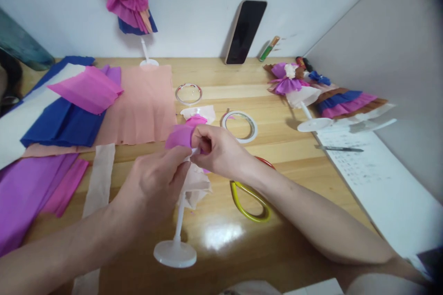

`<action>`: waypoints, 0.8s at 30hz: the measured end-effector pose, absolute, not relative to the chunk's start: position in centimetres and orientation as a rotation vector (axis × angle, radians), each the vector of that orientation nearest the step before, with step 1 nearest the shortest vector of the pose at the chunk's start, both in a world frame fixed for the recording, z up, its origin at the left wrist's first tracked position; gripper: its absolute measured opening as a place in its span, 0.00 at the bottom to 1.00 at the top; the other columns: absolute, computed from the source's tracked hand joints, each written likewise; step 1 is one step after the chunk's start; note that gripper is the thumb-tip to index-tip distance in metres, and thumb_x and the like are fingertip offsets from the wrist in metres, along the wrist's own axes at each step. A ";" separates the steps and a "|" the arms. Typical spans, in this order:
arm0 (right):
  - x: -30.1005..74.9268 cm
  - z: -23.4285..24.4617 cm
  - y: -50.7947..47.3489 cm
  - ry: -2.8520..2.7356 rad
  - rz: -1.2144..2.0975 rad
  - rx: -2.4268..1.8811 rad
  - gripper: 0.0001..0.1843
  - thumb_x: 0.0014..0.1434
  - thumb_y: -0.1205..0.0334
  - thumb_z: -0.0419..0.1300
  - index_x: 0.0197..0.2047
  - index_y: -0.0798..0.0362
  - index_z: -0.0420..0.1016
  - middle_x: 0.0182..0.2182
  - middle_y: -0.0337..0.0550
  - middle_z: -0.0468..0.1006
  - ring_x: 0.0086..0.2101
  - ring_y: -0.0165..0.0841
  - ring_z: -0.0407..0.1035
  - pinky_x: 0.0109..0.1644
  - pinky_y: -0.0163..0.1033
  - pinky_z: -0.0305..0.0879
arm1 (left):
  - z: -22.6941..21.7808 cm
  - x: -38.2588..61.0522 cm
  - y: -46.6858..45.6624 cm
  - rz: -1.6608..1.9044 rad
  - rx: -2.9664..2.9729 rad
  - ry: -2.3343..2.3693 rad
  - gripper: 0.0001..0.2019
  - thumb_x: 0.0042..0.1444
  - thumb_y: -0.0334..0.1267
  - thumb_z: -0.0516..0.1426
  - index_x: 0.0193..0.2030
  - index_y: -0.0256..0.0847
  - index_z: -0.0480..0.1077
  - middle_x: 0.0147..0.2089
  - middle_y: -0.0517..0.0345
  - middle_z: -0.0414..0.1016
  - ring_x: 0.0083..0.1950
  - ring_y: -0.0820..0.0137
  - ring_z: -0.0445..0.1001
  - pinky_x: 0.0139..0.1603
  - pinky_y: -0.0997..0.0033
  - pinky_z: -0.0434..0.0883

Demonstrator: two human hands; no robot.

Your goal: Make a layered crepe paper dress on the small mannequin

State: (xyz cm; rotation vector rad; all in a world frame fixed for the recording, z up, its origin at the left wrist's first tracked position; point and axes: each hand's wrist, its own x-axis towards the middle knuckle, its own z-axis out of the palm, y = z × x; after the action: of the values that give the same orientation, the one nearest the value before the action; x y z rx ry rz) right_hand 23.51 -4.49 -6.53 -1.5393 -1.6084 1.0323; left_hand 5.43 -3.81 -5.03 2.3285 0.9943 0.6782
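Near the middle of the table, my left hand (155,175) and my right hand (219,150) meet with their fingers closed. Between them they pinch a strip of purple crepe paper (178,137) against the upper part of a white plastic stand (178,221). The stand leans, and its round base points toward me. White crepe paper (199,182) hangs around the stem just below my fingers. Beyond my fingertips lie a pink piece of paper (196,120) and a white scrap (206,113). My fingers hide the exact point of contact.
Crepe paper sheets (138,101) cover the left side. Tape rolls (239,126) lie ahead, with yellow-handled scissors (251,207) partly under my right forearm. Finished paper figures (131,4) stand at the back and right. A phone (246,32) leans on the wall; a pen (342,149) rests on paper.
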 end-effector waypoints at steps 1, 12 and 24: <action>23.6 -6.7 -4.4 -1.580 1.057 -1.523 0.09 0.40 0.70 0.59 0.26 0.51 0.63 0.19 0.28 0.59 0.21 0.24 0.52 0.25 0.32 0.48 | -5.2 5.4 -4.0 0.697 2.452 0.959 0.08 0.58 0.28 0.51 0.35 0.40 0.71 0.24 0.63 0.68 0.24 0.75 0.65 0.26 0.75 0.62; 24.3 -6.8 -4.0 -1.531 1.096 -1.530 0.08 0.36 0.72 0.57 0.23 0.52 0.63 0.18 0.28 0.58 0.21 0.23 0.51 0.24 0.32 0.44 | -5.9 6.4 -5.7 0.821 3.093 0.673 0.12 0.61 0.23 0.49 0.50 0.25 0.66 0.45 0.35 0.78 0.43 0.56 0.80 0.39 0.62 0.80; 24.8 -7.1 -3.3 -1.285 1.434 -1.436 0.10 0.35 0.74 0.63 0.20 0.54 0.65 0.13 0.24 0.56 0.18 0.20 0.47 0.21 0.31 0.41 | -6.6 6.6 -6.4 0.631 3.458 0.418 0.14 0.56 0.21 0.47 0.44 0.15 0.70 0.44 0.24 0.78 0.43 0.44 0.80 0.35 0.56 0.79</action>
State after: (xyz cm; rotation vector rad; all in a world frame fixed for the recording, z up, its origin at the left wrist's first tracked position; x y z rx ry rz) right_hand 24.78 -3.34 -7.06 -1.4356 -1.2848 1.4344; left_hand 6.61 -6.42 -6.59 3.4585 0.4184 0.6305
